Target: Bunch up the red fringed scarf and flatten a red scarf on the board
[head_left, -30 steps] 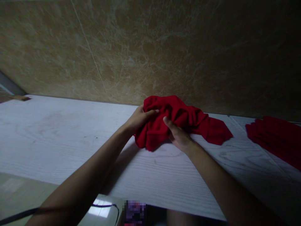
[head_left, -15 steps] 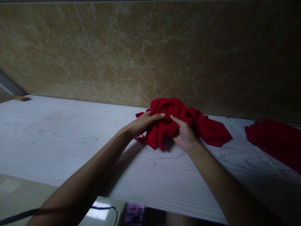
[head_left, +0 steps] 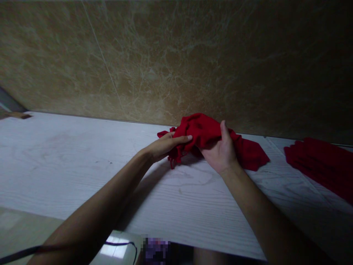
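Observation:
A crumpled red scarf (head_left: 200,129) with a fringe at its left end is bunched on the white wood-grain table, close to the wall. My left hand (head_left: 164,146) grips its left side, thumb lying on top and fingers hidden underneath. At the other side, my right hand (head_left: 220,152) has its palm turned up and its fingers tucked under the fabric, with the thumb raised beside it. One flat, pointed part of the scarf trails out to the right, past my right hand.
Folded red fabric (head_left: 321,162) lies in a stack at the table's right end. A brown marbled wall (head_left: 165,62) runs along the back of the white table (head_left: 68,165). A dark cord (head_left: 120,243) crosses at the lower left, and a small brown block (head_left: 20,115) sits at the far left corner.
My right hand has turned palm up, and its thumb has lifted off the scarf. Folds that hung at the front are gathered up, showing more of the fringe near my left hand.

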Demonstrator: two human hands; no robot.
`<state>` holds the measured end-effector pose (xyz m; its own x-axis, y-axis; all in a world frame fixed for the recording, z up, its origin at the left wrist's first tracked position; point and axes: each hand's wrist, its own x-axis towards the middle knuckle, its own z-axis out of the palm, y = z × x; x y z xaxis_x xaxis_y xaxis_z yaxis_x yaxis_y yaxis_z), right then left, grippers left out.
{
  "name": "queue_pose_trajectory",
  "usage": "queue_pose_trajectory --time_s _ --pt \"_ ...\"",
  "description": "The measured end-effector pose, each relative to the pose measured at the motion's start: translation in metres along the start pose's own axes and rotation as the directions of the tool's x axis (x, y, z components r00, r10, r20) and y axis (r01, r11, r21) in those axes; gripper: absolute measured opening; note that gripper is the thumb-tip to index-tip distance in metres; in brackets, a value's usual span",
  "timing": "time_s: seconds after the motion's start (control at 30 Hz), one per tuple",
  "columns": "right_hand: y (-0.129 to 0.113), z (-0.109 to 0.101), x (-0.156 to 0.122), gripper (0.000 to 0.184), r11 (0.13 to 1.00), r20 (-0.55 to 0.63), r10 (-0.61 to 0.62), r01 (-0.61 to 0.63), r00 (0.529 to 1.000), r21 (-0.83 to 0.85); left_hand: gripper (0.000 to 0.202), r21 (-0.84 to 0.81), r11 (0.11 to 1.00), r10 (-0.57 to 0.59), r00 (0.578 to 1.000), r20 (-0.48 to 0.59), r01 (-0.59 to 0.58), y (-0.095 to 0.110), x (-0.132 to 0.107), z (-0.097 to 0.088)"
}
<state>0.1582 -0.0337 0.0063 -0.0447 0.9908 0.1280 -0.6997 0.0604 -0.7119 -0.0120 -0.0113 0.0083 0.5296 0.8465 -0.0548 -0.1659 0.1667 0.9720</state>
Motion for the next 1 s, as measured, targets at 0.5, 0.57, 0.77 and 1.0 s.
queue_pose_trajectory --time_s 0.5,0.57,0.77,1.0 --pt "0.034 -0.005 -0.006 0.035 0.965 0.03 0.201 -0.192 0.979 -0.179 0.034 0.277 0.941 0.23 0.968 -0.1 -0.195 -0.006 0.003 0.005" --pt "0.037 -0.007 -0.003 0.031 0.973 -0.037 0.156 -0.16 0.987 -0.168 0.024 0.317 0.928 0.251 0.958 -0.138 -0.198 -0.009 0.006 0.004" --pt "0.038 -0.016 0.004 0.021 0.978 -0.219 0.075 -0.115 0.973 -0.177 0.013 0.477 0.863 0.357 0.867 -0.348 -0.164 -0.012 0.017 -0.014" --pt "0.029 -0.017 0.004 0.013 0.987 -0.223 0.045 -0.078 0.974 -0.139 0.017 0.033 0.966 0.242 0.847 -0.473 -0.258 -0.003 0.017 -0.015"
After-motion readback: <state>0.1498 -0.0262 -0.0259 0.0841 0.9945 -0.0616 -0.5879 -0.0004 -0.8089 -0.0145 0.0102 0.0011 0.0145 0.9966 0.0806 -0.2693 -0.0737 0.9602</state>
